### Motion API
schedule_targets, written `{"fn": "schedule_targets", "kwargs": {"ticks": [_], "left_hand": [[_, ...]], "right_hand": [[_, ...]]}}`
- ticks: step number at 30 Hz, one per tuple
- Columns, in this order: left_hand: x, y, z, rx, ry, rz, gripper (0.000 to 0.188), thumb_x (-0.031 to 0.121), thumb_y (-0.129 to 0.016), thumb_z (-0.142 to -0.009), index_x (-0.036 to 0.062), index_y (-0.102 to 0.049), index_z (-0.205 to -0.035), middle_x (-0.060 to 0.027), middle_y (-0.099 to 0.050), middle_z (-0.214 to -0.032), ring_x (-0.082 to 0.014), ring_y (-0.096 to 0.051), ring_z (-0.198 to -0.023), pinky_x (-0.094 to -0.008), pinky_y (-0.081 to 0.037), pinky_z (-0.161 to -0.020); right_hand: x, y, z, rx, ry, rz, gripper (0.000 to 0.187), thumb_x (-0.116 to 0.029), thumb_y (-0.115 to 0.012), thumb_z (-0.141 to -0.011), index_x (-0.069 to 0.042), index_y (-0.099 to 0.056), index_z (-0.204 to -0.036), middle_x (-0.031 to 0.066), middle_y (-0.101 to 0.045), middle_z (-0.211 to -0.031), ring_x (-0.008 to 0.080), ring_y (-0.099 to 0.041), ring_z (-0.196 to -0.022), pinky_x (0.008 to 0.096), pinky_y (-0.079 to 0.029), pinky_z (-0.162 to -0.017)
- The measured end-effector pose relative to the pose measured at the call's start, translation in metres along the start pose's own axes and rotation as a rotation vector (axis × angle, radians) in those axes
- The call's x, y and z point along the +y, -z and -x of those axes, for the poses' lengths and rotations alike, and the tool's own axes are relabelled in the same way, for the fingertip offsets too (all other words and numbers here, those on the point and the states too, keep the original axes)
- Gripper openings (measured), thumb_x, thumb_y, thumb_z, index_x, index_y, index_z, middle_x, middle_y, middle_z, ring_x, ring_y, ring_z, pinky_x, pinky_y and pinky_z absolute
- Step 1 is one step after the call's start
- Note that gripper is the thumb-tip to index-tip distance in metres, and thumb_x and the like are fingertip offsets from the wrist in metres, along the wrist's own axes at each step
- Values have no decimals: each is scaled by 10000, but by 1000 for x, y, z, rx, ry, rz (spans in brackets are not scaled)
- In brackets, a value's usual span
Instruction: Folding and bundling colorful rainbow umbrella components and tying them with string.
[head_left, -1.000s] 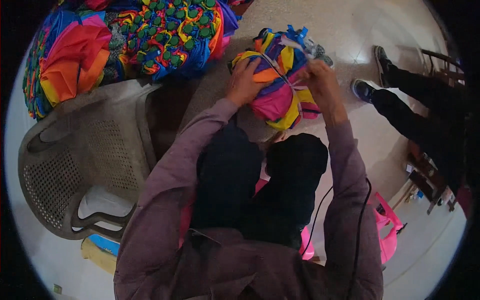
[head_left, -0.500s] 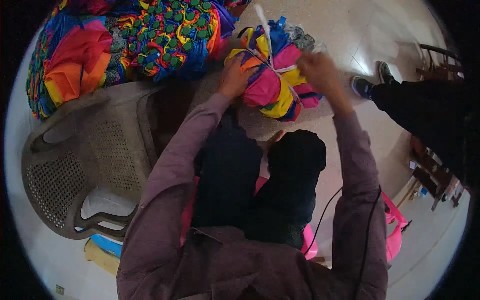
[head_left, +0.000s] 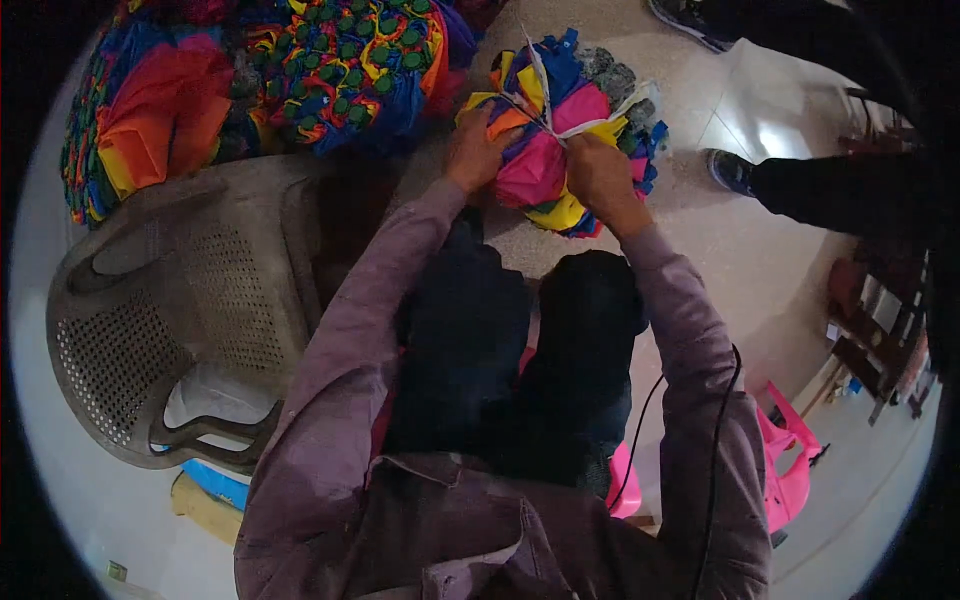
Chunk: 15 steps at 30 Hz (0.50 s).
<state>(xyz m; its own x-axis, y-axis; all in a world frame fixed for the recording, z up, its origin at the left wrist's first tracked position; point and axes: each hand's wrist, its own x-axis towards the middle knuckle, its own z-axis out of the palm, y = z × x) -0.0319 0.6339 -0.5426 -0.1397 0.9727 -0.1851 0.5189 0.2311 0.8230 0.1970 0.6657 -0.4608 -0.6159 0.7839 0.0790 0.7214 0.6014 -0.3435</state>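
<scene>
A bundle of bright fabric pieces in pink, yellow, blue and orange sits on the floor in front of my knees. White strips cross over its top and meet near its middle. My left hand grips the bundle's left side, fingers curled on the orange and yellow cloth. Close to where the strips meet, my right hand is closed at the end of a white strip; its fingertips are partly hidden by the back of the hand.
Large piles of similar colourful cloth with green round pieces stand at the upper left. A brown plastic chair is beside my left arm. Another person's dark-trousered leg is at the right. A pink plastic chair stands behind my right elbow.
My right hand has moved left and inward, from the bundle's right edge to near the strips' crossing. My left hand stays on the bundle. The other person's feet have moved apart.
</scene>
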Motion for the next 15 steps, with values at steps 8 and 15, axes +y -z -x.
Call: {"fn": "schedule_targets", "kwargs": {"ticks": [8, 15], "left_hand": [[2, -8, 0, 64, -68, -41, 747, 462, -736, -936, -11, -504, -1467, -270, -547, -1433, -423, -521, -1337, -478, -419, -1124], [5, -4, -4, 26, -30, -46, 751, 471, -738, -934, -16, -509, -1458, -266, -562, -1404, -428, -533, -1316, -467, -440, -1098]], "right_hand": [[9, -6, 1, 36, -9, -89, 128, -113, -610, -920, -52, -661, -1021, 204, -693, -902, 426, -693, -808, 500, -566, -666], [18, -15, -4, 22, -16, -85, 125, -144, -634, -933, -59, -667, -1020, 193, -687, -886, 419, -685, -791, 495, -556, -659]]}}
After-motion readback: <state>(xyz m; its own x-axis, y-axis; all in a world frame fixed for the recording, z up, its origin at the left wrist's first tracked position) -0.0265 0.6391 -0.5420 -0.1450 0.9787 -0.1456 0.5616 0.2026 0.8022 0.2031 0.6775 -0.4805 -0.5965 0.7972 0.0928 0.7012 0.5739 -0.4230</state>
